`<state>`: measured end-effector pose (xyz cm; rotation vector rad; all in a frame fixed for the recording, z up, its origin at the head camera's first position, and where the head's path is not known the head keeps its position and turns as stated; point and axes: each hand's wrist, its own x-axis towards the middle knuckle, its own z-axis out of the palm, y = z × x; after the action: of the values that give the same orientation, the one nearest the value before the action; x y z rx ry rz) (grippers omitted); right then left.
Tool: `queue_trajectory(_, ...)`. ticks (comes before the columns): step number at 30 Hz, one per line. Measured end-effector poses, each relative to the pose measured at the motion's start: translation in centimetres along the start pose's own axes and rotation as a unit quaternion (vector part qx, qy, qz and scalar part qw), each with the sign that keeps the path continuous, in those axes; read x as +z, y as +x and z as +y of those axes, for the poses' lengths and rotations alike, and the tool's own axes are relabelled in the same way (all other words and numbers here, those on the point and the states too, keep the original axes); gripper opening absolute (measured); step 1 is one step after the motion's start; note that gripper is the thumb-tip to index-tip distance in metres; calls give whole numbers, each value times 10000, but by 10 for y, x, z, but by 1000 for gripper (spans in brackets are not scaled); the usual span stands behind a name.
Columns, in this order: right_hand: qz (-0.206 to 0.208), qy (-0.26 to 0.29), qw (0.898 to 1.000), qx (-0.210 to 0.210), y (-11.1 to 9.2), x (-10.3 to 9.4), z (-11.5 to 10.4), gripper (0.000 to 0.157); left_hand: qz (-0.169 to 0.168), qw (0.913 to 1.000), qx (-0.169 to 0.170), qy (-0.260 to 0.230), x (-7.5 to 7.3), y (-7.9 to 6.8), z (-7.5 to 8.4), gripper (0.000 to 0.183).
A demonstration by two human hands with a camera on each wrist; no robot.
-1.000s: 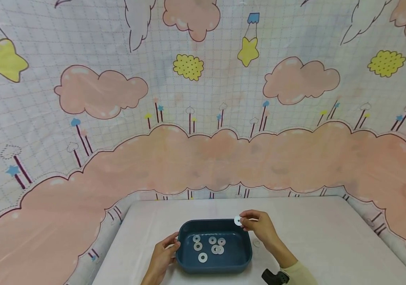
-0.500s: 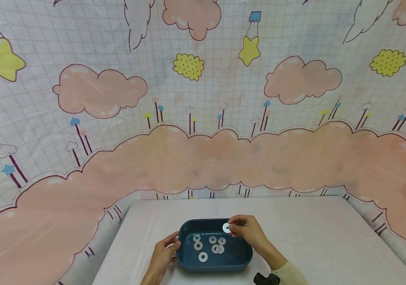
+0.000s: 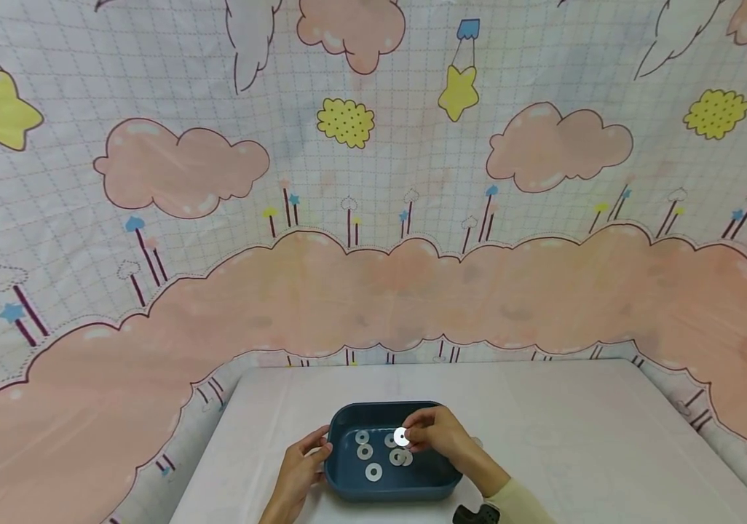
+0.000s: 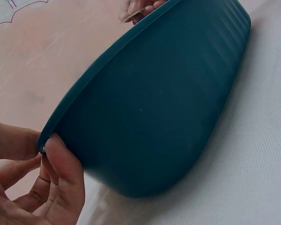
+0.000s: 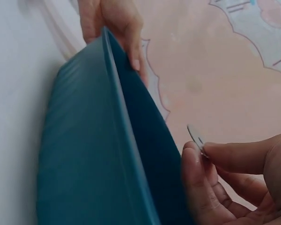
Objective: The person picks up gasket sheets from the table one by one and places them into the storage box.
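Observation:
A dark blue tray (image 3: 432, 480) stands on the table, with several flat white washers (image 3: 373, 472) lying loose on its floor. Two of them overlap near the middle. My left hand (image 3: 298, 466) pinches the tray's left rim between thumb and fingers; the left wrist view shows the tray's outer wall (image 4: 150, 103) beside that grip. Over the inside of the tray, my right hand (image 3: 440, 438) holds one more washer (image 3: 401, 437) between thumb and fingertips. That washer (image 5: 195, 135) appears nearly edge-on in the right wrist view, above the rim. The right hand partly hides the washers below.
A pale ring (image 3: 477, 442) lies on the white-covered table (image 3: 576, 437) right of the tray, mostly hidden by the right hand. Behind the table hangs a patterned cloth (image 3: 413, 291) with clouds and stars. A black band (image 3: 476, 514) sits on the right wrist.
My right hand has moved left and nearer, carrying its washer from the tray's back right corner to above the loose washers. The left hand keeps its hold on the rim.

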<state>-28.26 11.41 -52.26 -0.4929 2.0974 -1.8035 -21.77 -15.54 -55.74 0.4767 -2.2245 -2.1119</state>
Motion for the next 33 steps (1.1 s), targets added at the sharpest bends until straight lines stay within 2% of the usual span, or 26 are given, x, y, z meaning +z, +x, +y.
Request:
queue_trajectory(13, -675, -156, 9968, 389, 3, 10, 11, 15, 43, 10000, -32, -15, 3, -3, -4, 47)
queue_trajectory(26, -622, -653, 9935, 698, 1, 17, 24, 9, 87, 9999, -41, -75, 3, -6, -5, 47)
queue_trajectory(33, -665, -631, 9931, 736, -1, 17, 23, 11, 88, 9999, -30, -70, 4, -7, -5, 47)
